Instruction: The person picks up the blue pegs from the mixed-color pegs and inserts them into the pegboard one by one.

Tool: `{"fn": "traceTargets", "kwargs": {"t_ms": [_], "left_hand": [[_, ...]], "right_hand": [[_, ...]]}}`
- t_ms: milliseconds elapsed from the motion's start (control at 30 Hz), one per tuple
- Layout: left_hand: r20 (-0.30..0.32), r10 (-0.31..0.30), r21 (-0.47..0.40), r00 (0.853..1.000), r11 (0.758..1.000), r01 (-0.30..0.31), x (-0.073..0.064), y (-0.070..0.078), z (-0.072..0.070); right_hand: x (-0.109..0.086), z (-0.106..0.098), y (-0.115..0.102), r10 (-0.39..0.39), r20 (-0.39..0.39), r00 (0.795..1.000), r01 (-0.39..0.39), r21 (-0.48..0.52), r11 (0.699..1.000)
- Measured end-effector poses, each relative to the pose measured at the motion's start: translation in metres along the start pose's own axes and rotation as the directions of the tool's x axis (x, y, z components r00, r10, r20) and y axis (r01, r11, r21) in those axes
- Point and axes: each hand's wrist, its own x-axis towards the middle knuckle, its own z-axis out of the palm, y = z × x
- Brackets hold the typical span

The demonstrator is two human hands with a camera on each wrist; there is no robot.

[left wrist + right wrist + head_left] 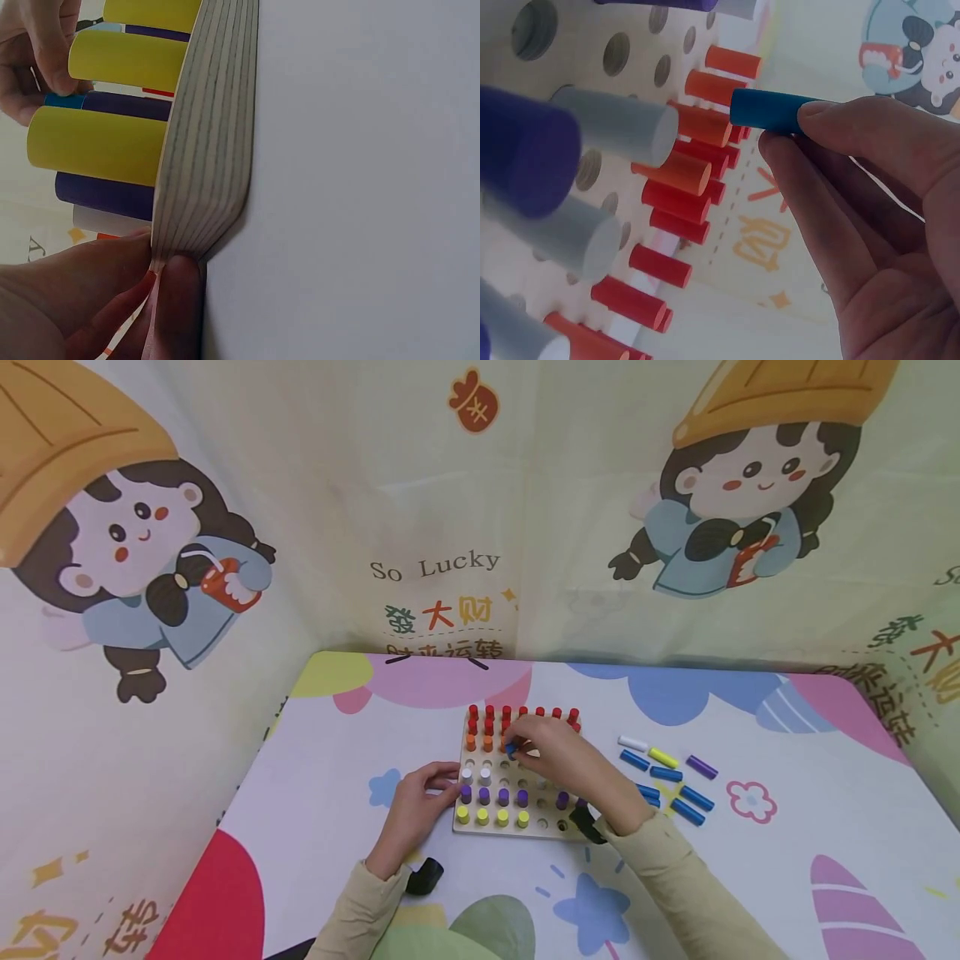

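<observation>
A wooden pegboard (495,832) lies on the table with rows of red pegs (489,727), orange pegs (470,743), white pegs (485,777), purple pegs (503,796) and yellow pegs (483,817) standing in it. My left hand (422,800) grips the board's left edge, the thumb and a finger meeting at the wood in the left wrist view. Above the board, my right hand (555,752) pinches a blue peg (765,110) between thumb and fingers. That peg is clear of the holes, near the orange row. My right hand and forearm hide part of the board in the head view.
Loose blue pegs (666,773) lie right of the board, with a white peg (632,742), a yellow peg (663,757) and a purple peg (702,767). A patterned cloth (577,510) hangs behind the table.
</observation>
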Motion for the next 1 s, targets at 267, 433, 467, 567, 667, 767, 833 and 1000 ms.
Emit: {"fn": "traceTargets", "kwargs": {"t_ms": [267,433,467,567,667,767,833,1000], "left_hand": [[0.006,-0.007,-0.003,1.0,1.0,0.007,0.0,0.001,0.0],[0.005,-0.006,-0.005,1.0,1.0,0.006,0.0,0.0,-0.001],[0.005,-0.006,-0.005,1.0,1.0,0.006,0.0,0.0,-0.001],[0.005,-0.003,-0.005,1.0,1.0,0.003,0.0,-0.001,-0.001],[0.004,-0.003,-0.01,1.0,1.0,0.003,0.0,-0.001,-0.001],[0.004,-0.004,-0.014,1.0,1.0,0.004,0.0,-0.001,-0.001],[0.004,-0.001,-0.015,1.0,1.0,0.001,0.0,-0.001,0.0],[0.008,0.007,-0.006,1.0,1.0,-0.007,-0.001,0.0,-0.001]], "right_hand": [[0.004,0.0,-0.006,-0.021,0.0,1.0,0.021,-0.022,1.0],[0.008,0.001,-0.006,-0.051,0.004,0.999,0.051,0.005,0.999],[0.009,0.001,-0.006,-0.055,0.008,0.998,0.055,0.013,0.998],[0.012,0.001,-0.007,-0.054,0.02,0.998,0.053,0.037,0.998],[0.014,0.002,-0.007,-0.054,0.034,0.998,0.052,0.055,0.997],[0.016,0.002,-0.009,-0.058,0.045,0.997,0.055,0.069,0.996],[0.018,0.002,-0.01,-0.06,0.054,0.997,0.056,0.075,0.996],[0.021,0.002,-0.01,-0.086,0.064,0.994,0.082,0.054,0.995]]}}
